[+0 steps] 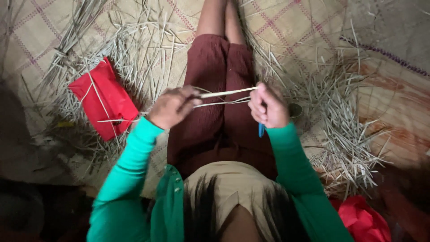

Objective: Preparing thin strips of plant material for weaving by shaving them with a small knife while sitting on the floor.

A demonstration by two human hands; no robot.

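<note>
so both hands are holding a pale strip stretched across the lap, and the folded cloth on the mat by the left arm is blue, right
Not quite: the folded cloth is red, not blue, as the head view shows. The rest holds: the left hand and right hand hold a pale strip across the lap, and the cloth lies on the mat by the left arm.

Cloth [104,99] left, strips [345,134] right, seemingly on mat [291,27].

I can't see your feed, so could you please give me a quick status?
Left hand and right hand gripping pale strip between them. Blue handle under right hand. Loose strips all around.
</note>
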